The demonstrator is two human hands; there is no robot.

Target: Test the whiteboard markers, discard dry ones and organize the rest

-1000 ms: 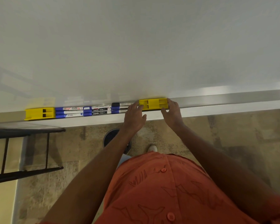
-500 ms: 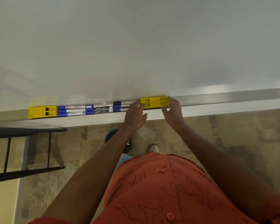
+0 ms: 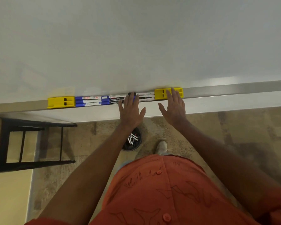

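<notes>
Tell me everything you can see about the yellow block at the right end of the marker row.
The right yellow block looks like moulded plastic, rectangular, with dark slots in its top. It lies flat on the whiteboard tray, long side along the tray, closing the right end of the row of markers. The right hand is spread flat, its fingers reaching over the block's middle; whether they press it is unclear.
</notes>
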